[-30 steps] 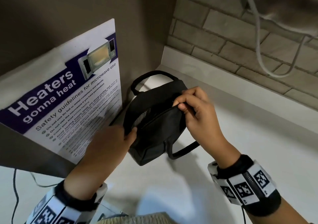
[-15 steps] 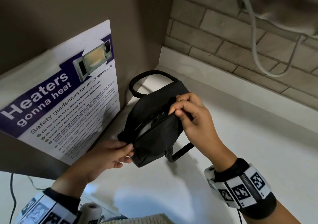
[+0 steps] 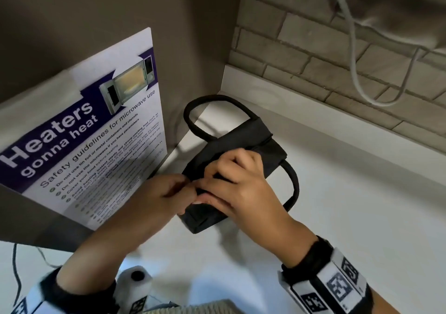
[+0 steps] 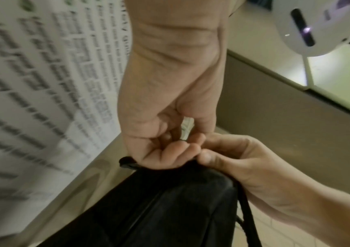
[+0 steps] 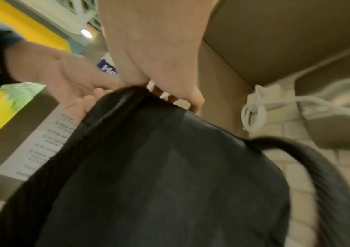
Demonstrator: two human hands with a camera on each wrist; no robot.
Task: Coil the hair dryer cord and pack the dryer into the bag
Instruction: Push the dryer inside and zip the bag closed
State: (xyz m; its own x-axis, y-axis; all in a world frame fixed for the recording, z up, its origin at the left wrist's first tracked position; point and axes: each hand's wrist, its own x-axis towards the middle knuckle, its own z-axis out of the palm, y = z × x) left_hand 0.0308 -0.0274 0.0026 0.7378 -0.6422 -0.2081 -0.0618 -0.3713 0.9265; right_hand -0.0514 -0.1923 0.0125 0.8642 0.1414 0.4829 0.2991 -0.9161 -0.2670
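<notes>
A black fabric bag (image 3: pixel 253 144) lies on the white counter (image 3: pixel 337 217), with its top edges drawn together. The hair dryer and its cord are not visible. My left hand (image 3: pixel 169 193) curls its fingers on the bag's near top corner, where a small black tab (image 4: pixel 127 163) sticks out. My right hand (image 3: pixel 236 181) lies over the bag's top and pinches the same end, touching the left fingertips. The left wrist view shows both hands (image 4: pixel 170 150) (image 4: pixel 244 158) meeting above the bag (image 4: pixel 170 208). The bag (image 5: pixel 159 175) fills the right wrist view.
A microwave safety poster (image 3: pixel 96 132) leans on the brown side wall just left of the bag. A brick wall with a hanging white cable (image 3: pixel 354 67) runs behind. One bag handle (image 3: pixel 217 101) loops toward the corner, the other (image 3: pixel 293 185) to the right.
The bag's mouth gaped open before; now its top looks drawn together. My right hand came down along the top to the near end, and my left hand rose to meet it.
</notes>
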